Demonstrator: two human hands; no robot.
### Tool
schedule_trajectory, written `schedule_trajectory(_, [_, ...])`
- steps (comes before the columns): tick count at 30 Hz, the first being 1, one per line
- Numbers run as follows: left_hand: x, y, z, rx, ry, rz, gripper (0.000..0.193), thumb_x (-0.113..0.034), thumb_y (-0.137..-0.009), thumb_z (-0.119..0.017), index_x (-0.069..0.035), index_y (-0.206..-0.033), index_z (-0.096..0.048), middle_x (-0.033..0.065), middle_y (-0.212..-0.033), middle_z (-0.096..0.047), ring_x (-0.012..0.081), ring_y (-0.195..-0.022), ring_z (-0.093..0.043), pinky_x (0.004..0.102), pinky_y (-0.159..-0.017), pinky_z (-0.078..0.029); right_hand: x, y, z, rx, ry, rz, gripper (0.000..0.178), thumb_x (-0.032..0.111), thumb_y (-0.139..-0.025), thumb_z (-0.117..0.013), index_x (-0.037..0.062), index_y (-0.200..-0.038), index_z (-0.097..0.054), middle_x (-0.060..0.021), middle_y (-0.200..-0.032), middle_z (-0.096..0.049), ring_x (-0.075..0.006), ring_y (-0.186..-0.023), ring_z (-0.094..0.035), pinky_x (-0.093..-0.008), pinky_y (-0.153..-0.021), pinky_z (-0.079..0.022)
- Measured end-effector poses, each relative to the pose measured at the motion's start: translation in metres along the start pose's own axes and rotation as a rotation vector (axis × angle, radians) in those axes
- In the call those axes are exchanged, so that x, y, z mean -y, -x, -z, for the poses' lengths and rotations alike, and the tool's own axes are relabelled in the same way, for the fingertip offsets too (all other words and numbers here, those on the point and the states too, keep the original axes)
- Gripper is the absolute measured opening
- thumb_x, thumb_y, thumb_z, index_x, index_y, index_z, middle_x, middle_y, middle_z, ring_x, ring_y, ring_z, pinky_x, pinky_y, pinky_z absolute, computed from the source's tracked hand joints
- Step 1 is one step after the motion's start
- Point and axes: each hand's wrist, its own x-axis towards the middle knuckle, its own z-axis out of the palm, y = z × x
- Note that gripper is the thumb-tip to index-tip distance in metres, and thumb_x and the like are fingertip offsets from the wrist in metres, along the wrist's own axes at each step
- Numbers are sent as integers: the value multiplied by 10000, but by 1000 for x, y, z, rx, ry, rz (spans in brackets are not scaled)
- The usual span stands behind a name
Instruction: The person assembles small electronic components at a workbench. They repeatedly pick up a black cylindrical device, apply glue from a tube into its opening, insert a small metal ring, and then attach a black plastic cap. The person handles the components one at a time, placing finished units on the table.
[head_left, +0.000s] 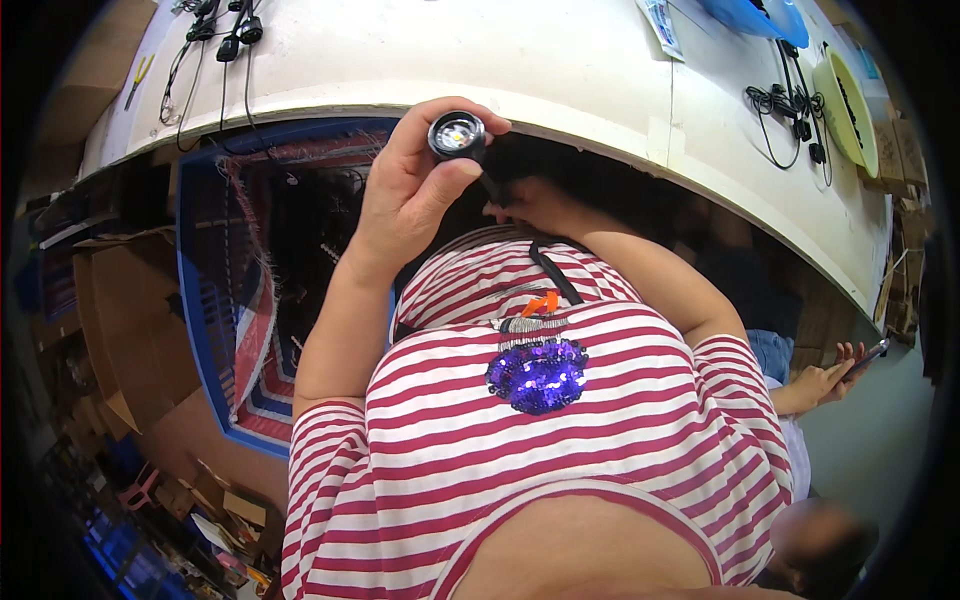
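Observation:
My left hand [410, 195] is raised at the table's near edge, fingers and thumb wrapped round a small black LED lamp [458, 134]. Its round clear lens and yellowish chip face up. Close by on the right and lower down is my right hand [545, 208], its fingers pinched together in the shadow under the table edge. A thin dark strip [490, 188] runs from below the lamp toward those fingertips. What exactly the right fingers hold is too dark to make out.
Black corded parts [228, 45] lie on the white table [400, 55] at far left, more [800, 125] at right beside a yellow-green basin [850, 115]. A blue crate [190, 290] with striped lining stands at my left. Another person's hand [825, 382] holds a phone at right.

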Motion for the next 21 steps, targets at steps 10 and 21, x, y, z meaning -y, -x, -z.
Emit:
schedule_trajectory(10, [14, -12, -2, -126, 244, -74, 352, -245, -872, -559, -73, -1149, -424, 64, -874, -494, 99, -625, -383, 221, -564, -343, 38, 16, -2, 121, 53, -140, 324, 366, -796, -608, 47, -805, -660, -78, -677, -605, -162, -652, -547, -298, -608, -410])
schedule_trajectory(21, [-15, -8, 16, -120, -6, -121, 542, -401, -862, -522, -12, -1216, -390, 53, -793, -494, 78, -596, -372, 190, -525, -305, 168, 11, 130, -812, 702, 641, 210, 179, -816, -598, 58, -987, -621, -98, -844, -635, -198, -658, -598, -287, -605, -472])
